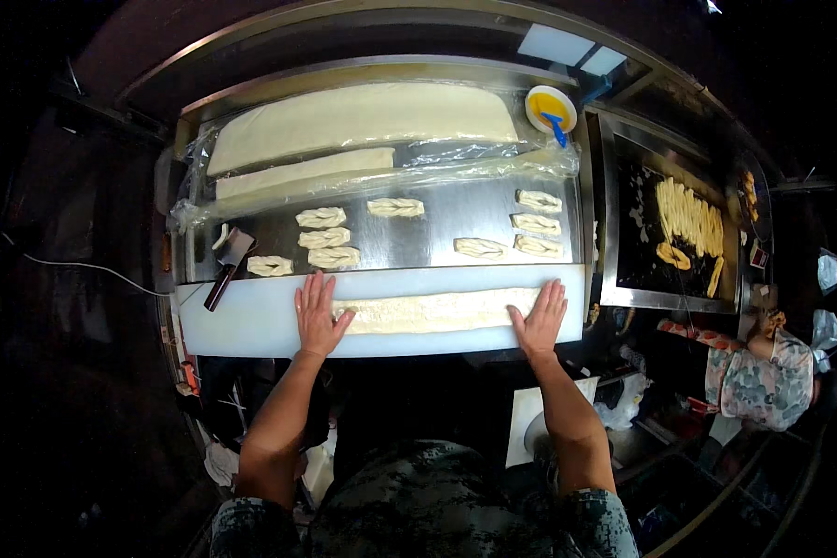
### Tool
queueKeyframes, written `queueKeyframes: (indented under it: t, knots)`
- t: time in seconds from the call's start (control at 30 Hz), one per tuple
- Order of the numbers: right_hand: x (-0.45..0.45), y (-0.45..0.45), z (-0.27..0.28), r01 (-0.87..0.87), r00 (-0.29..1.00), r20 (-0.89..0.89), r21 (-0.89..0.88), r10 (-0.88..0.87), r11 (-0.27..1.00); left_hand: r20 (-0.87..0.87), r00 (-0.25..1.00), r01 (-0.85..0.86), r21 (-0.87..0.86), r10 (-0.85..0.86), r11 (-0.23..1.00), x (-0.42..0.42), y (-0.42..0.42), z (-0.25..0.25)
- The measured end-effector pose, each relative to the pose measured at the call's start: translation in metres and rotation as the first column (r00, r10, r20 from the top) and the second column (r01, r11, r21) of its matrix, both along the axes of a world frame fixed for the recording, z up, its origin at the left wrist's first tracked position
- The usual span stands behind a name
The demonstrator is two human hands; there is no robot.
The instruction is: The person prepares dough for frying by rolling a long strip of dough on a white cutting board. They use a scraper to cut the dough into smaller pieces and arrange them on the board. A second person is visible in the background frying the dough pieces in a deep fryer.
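Observation:
A long flat strip of dough (432,312) lies across the white cutting board (244,328) in front of me. At its left end my left hand (317,317) rests palm down, thumb spread against the dough's edge. My right hand (540,319) lies flat over the strip's right end, covering part of it, with the thumb apart from the fingers. Neither hand grips anything. Left of my left hand, a cleaver (230,261) with a dark handle straddles the board's back edge. Just behind the board sit several twisted dough pieces (333,257) on the steel worktop (404,244).
Behind, a large dough slab (363,122) and a narrower strip (307,172) lie by plastic film (474,166). A bowl of yellow liquid (540,101) holds a blue-handled tool (555,127). Rightward, frying dough sticks (690,216) float in a fryer (607,230) near another person (760,380).

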State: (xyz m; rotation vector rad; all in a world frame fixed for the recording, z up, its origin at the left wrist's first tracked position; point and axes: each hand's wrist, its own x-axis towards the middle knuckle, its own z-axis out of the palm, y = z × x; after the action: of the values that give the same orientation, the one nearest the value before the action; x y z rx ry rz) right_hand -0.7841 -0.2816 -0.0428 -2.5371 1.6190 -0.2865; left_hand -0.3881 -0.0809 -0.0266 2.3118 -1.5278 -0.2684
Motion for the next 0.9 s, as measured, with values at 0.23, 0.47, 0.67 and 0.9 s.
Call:
queueKeyframes:
  t: [0.23,0.47,0.67,0.9]
  knots:
    - [0.010,0.003,0.001,0.076,0.993,-0.086,-0.105,-0.086,0.992,-0.022,1.000,-0.015,0.025,0.015,1.000,0.004,0.004,-0.001]
    - [0.026,0.016,-0.006,0.289,0.956,-0.055,0.004,-0.289,0.957,-0.116,0.993,-0.004,0.009,0.005,1.000,0.016,0.012,-0.001]
    - [0.089,0.060,-0.005,-0.134,0.986,-0.094,0.061,0.140,0.989,-0.065,0.914,-0.398,-0.329,0.399,0.856,0.084,0.038,-0.038]
    - [0.109,0.072,0.017,-0.246,0.969,0.033,0.029,0.245,0.969,0.285,0.822,-0.531,0.072,0.493,0.844,0.186,0.051,0.013]
